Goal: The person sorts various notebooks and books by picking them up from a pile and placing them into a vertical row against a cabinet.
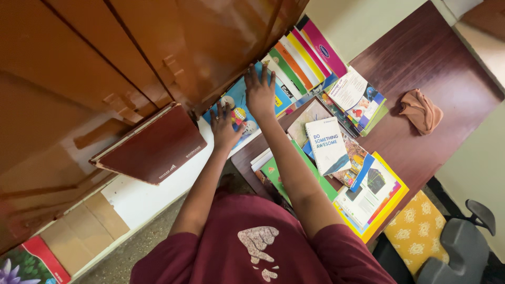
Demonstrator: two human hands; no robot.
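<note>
Your hands — left hand (226, 128), right hand (259, 90) — press flat, fingers spread, on the blue picture book (240, 108) at frame centre, grasping nothing.

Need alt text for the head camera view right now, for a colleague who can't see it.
Seen from above, a person in a maroon shirt presses the left hand and right hand flat on a blue illustrated book standing against a row of upright books beside a glossy wooden cabinet. A dark wooden table to the right holds loose books and a brown cloth.

Blue book (239, 108) partly under cabinet.
</note>
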